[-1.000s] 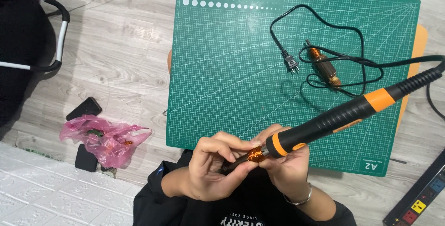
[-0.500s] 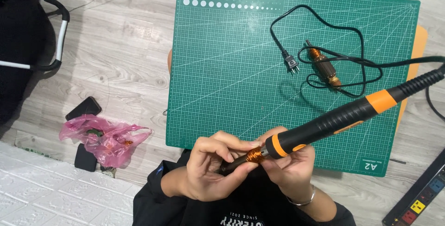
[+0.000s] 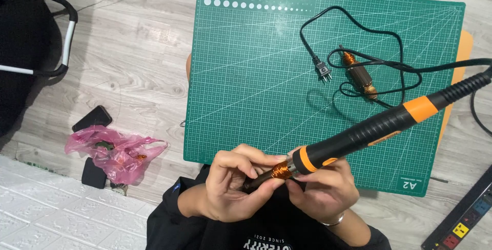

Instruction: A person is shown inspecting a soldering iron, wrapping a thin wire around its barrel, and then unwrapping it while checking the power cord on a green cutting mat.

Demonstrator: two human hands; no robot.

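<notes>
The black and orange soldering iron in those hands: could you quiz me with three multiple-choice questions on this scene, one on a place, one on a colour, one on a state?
1. Where does the pink plastic bag lie?
A. on the green cutting mat
B. on the wooden floor, left of the mat
C. on the power strip

2. What colour is the wire coil at the front end of the black and orange soldering iron?
A. copper
B. blue
C. white

3. How is the black two-pin plug?
A. in the power strip
B. held in a hand
C. lying loose on the mat

Answers: 1 B, the bag sits on the floor beside the green cutting mat. 2 A, the coil shines copper between the left hand and right hand. 3 C, its pins lie bare on the mat, far from the power strip.
</notes>
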